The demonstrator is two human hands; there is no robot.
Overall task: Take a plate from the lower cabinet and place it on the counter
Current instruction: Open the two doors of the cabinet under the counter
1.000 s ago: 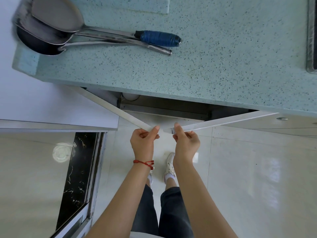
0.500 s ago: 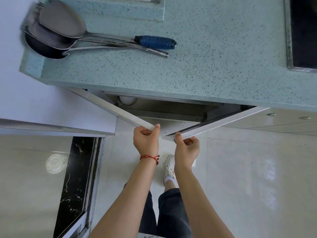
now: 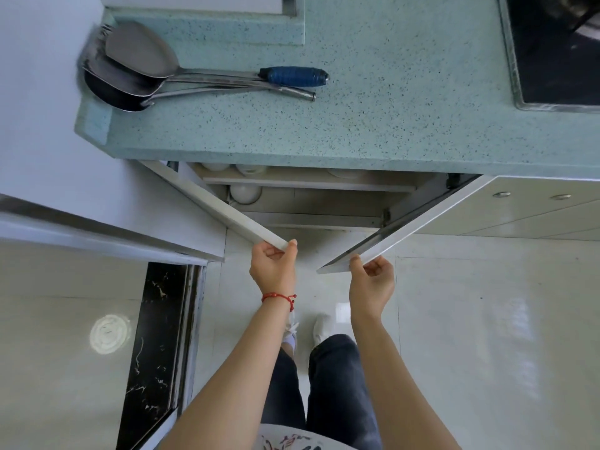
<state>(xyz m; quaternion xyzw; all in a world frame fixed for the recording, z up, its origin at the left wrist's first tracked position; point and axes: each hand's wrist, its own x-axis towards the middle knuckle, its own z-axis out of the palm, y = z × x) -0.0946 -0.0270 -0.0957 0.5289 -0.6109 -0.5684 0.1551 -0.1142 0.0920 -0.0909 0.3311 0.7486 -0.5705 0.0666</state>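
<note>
Below the speckled green counter [image 3: 373,125] the lower cabinet stands partly open. My left hand [image 3: 274,267] grips the free edge of the left cabinet door [image 3: 214,203]. My right hand [image 3: 371,282] grips the free edge of the right cabinet door [image 3: 418,216]. Between the doors a gap shows the shelves [image 3: 308,183]. White dishes [image 3: 245,193] sit at the left of the shelves, and a pale rim [image 3: 344,173] shows on the upper shelf. I cannot tell which of them is a plate.
Several metal ladles and spatulas [image 3: 156,73], one with a blue handle [image 3: 293,76], lie on the counter's left. A black stove top [image 3: 558,50] is set in at the right. A white wall [image 3: 42,108] and a dark doorway strip [image 3: 156,345] stand left. The floor is glossy tile.
Both doors have swung wider apart, each pulled by one hand. The gap between them has grown and the shelves with white dishes have come into sight.
</note>
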